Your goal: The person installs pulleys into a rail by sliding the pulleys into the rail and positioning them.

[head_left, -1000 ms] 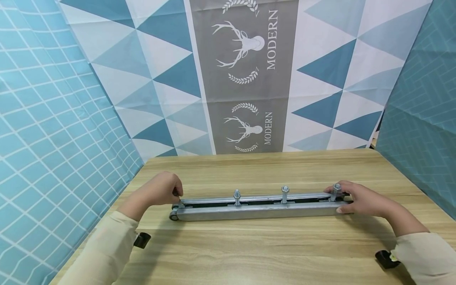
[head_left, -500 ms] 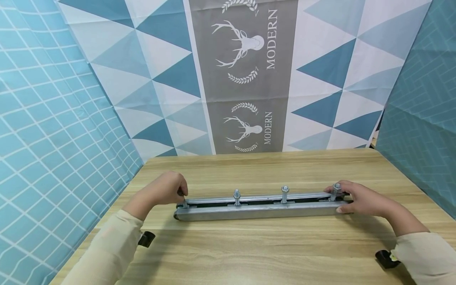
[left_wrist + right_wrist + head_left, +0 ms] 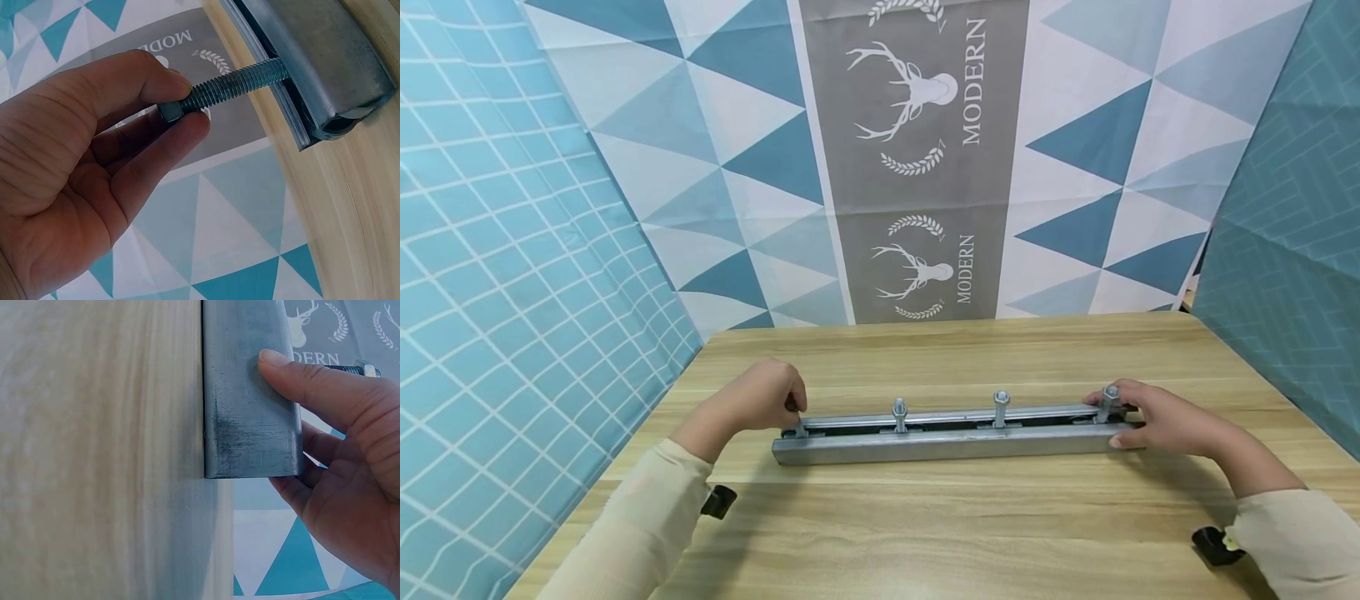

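A long steel channel rail (image 3: 955, 447) lies across the table, its slot facing up. Upright threaded bolts stand along the slot: one left of the middle (image 3: 899, 414), another right of it (image 3: 1001, 409), and a third near the right end (image 3: 1108, 403). My left hand (image 3: 758, 398) is at the rail's left end. In the left wrist view its thumb and finger pinch the head of a fourth threaded bolt (image 3: 237, 84), whose other end goes into the slot. A rounded wheel edge (image 3: 340, 129) shows inside the rail's end. My right hand (image 3: 1176, 423) grips the right end, thumb on the near wall.
The wooden table (image 3: 925, 533) extends in front of and behind the rail. A patterned cloth (image 3: 917, 167) hangs at the back, with blue cloths at left and right. A black wrist device (image 3: 718, 502) sits under the left sleeve, another (image 3: 1216, 547) under the right.
My left hand has moved right, carrying the pinched bolt along the slot. The wheels that stuck out of the left end are now inside the rail. The right hand keeps its grip.
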A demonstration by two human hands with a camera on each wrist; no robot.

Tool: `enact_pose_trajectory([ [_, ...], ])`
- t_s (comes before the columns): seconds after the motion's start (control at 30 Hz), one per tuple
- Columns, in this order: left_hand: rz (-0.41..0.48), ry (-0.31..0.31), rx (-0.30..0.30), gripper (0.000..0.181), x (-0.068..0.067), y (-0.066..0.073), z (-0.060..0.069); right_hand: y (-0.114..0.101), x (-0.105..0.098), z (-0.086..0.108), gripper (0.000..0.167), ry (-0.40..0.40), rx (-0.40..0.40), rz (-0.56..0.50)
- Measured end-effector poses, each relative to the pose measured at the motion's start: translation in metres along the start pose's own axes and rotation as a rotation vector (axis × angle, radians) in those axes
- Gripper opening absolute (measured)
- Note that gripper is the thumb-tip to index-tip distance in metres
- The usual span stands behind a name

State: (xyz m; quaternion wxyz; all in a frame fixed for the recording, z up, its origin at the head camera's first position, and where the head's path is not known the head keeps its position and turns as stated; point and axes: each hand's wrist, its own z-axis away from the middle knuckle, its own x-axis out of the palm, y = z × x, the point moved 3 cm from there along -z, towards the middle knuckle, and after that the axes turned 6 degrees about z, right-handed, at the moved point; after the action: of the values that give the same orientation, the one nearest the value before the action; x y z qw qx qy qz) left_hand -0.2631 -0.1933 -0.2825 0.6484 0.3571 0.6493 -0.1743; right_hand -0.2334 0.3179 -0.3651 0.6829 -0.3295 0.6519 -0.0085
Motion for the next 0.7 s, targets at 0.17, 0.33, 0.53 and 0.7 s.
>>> enact_pose_trajectory([
  [0.17, 0.008, 0.010, 0.048, 0.037, 0.0015, 0.0042, -0.0033, 0.0025, -0.0011, 0.0011, 0.060, 0.000, 0.012, 0.005],
  [0.33, 0.014, 0.017, 0.069, 0.042, 0.0019, 0.0085, -0.0048, 0.0015, -0.0005, 0.0013, 0.060, 0.003, -0.004, 0.001],
  [0.53, 0.018, 0.017, 0.055, 0.037, 0.0027, 0.0105, -0.0029, -0.0026, 0.0017, 0.0009, 0.059, 0.001, -0.002, 0.024],
  [0.7, 0.005, 0.023, 0.021, 0.021, 0.0049, 0.0102, 0.0035, -0.0060, 0.0030, 0.0007, 0.058, 0.004, -0.003, 0.044],
])
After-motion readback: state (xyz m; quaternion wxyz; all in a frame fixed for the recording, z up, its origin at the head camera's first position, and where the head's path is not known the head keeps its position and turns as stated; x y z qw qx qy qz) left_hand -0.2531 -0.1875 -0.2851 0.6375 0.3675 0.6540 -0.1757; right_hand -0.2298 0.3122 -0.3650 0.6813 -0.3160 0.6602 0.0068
